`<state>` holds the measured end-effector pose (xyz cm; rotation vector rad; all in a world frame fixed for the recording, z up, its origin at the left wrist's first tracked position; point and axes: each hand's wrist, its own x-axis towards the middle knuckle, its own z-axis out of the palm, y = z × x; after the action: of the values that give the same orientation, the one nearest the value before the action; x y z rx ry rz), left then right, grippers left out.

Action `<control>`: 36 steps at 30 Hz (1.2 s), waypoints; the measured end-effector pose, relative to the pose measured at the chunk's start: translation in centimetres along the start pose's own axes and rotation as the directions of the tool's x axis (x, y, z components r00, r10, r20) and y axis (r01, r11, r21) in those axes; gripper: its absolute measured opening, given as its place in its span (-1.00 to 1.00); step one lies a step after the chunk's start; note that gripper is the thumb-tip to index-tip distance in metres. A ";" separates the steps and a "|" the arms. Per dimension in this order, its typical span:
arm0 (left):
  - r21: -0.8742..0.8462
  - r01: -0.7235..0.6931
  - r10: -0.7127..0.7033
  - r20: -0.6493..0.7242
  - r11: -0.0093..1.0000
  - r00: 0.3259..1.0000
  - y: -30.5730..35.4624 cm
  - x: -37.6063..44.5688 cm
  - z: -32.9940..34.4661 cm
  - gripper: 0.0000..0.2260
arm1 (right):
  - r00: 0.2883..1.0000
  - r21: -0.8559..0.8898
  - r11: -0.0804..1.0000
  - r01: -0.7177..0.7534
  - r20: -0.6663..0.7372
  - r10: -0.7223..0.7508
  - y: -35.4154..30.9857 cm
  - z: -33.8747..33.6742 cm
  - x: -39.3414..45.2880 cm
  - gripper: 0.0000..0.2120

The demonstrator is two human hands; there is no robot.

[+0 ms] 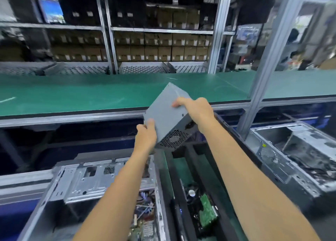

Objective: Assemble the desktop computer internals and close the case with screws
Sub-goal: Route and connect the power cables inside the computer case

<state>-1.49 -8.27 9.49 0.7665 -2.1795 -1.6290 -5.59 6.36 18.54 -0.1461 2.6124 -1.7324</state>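
The power supply point(169, 113) was up in the air at the centre of the frame, tilted, fan grille facing down toward the camera; it was not yet in any case, so by my reading the job was at an early stage. The open case point(87, 184) at lower left showed bare metal and loose wiring near the bottom edge; a green circuit board point(207, 213) lay in the dark tray at lower centre; another open case point(298, 157) sat at the right edge; fitting the supply, cabling, the side panel and the screws all looked left to do. The left hand point(146, 135) gripped the box's lower-left corner, thumb on the grey face; the right hand point(195, 110) clamped over its upper-right edge, fingers curled onto the top; the green bench point(72, 93) ran behind, well apart from it.
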 end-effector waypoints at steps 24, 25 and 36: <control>-0.637 0.198 -0.202 0.068 0.745 0.977 -13.7 -13.0 -26.7 -0.63 | 0.625 0.133 0.916 -0.377 0.767 0.146 4.1 19.2 -18.7 -0.72; -0.605 0.154 -0.182 0.016 0.781 0.983 -13.7 -13.0 -27.0 -0.63 | 0.604 0.150 0.905 -0.399 0.785 0.136 4.8 20.0 -18.9 -0.70; 0.314 0.036 0.049 -0.258 0.949 0.965 -12.4 -13.8 -28.0 -0.40 | 0.697 0.027 0.940 -0.340 0.678 0.232 5.3 24.6 -20.6 -0.82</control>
<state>27.74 -24.68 7.10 0.9991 -2.2656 -1.1074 15.85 -12.51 3.07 -0.2796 1.8554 -1.4055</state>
